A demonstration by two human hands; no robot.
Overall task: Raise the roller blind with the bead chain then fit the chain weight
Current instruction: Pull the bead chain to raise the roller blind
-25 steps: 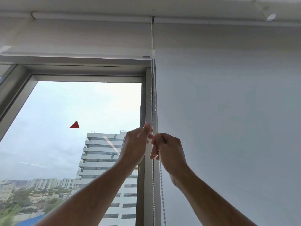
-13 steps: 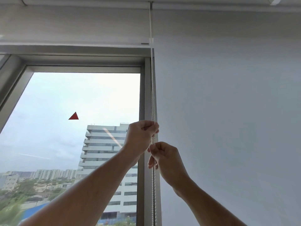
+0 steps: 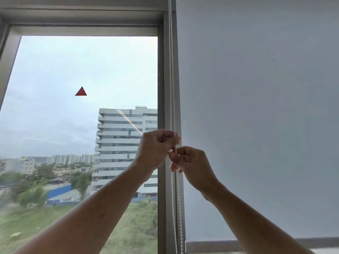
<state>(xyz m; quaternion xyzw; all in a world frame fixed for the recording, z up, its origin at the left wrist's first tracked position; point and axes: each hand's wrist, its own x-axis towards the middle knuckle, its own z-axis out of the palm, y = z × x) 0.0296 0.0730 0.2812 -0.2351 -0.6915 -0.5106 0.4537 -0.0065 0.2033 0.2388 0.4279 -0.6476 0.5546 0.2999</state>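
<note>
A white bead chain (image 3: 172, 79) hangs in two strands down the grey window post. My left hand (image 3: 156, 149) is closed around the chain, slightly higher up. My right hand (image 3: 190, 165) pinches the chain just below and to the right of it; the two hands touch. Below the hands both strands (image 3: 177, 208) run on down out of view. The roller blind over the left pane is raised out of view, so the glass is bare. No chain weight shows.
A second pale grey blind (image 3: 256, 107) covers the right pane down to its bottom bar (image 3: 229, 241). The grey window frame (image 3: 82, 19) borders the left pane, which has a red triangle sticker (image 3: 81, 91). Buildings and trees lie outside.
The view has tilted down, so the blind's roller and bottom bar have left the top of the frame. Both hands stay on the chain, the left still above the right.
</note>
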